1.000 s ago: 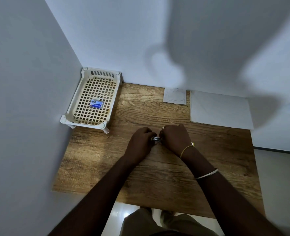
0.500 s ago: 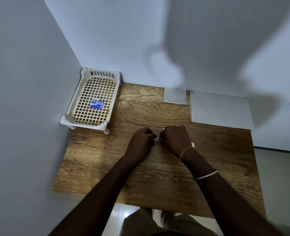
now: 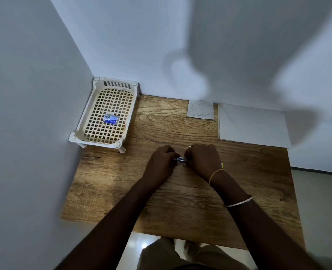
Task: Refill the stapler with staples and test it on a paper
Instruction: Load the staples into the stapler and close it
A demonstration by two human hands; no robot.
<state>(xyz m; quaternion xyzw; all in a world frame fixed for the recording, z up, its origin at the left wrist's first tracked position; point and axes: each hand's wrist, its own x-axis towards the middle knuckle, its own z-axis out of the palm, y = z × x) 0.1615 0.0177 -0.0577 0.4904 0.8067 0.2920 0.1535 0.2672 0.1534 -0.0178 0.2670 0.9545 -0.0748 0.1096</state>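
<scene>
Nothing moved: both hands, left (image 3: 162, 161) & right (image 3: 203, 159), clamp stapler (image 3: 180, 159) (axis left-right).

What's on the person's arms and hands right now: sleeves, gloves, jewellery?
No sleeves or gloves: both forearms are bare to the frame edge. The right hand side carries a thin yellow band at the wrist and a white bangle further up the forearm. A pale ring shows on a right finger. The left hand shows nothing worn.
</scene>
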